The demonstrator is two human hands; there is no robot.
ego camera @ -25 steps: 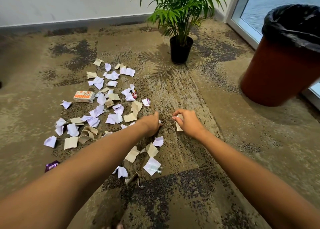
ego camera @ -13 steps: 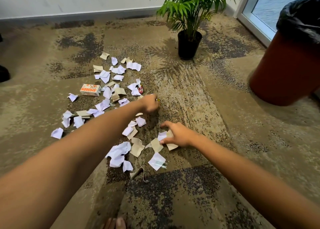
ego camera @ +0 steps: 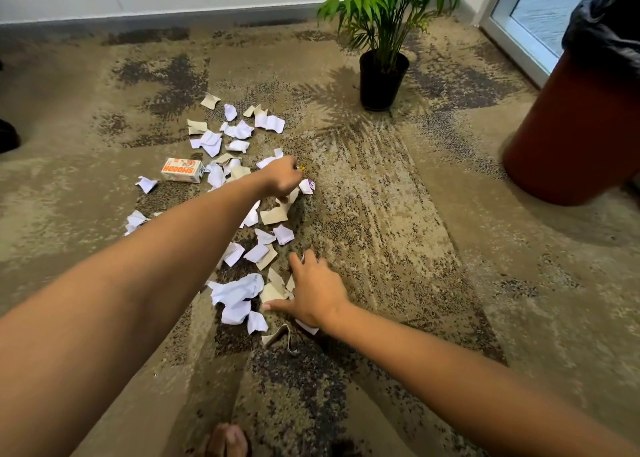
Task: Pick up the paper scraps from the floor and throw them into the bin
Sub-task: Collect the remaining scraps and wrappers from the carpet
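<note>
A person's left hand (ego camera: pixel 282 176) curled its grip on paper scraps (ego camera: pixel 239 290) strewn over the carpeted floor (ego camera: pixel 398 214), apparently gathering them. The right hand (ego camera: pixel 317 292) lay spread, fingers apart, on the near scraps, seemingly to herd them. The lined bin (ego camera: pixel 581 124) stood well apart, right.

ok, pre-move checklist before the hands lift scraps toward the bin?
1. Left hand has scraps: cannot tell; fingers curled, contents hidden.
2. Right hand has a grip: not ok; fingers spread flat over scraps.
3. Paper scraps gathered: not ok; scattered across the carpet.
4. Bin open, lined: ok; black liner visible, at far right.
5. Path to bin: ok; bare carpet, potted plant stands further back.
6. Carton among scraps: ok, untouched.
</note>
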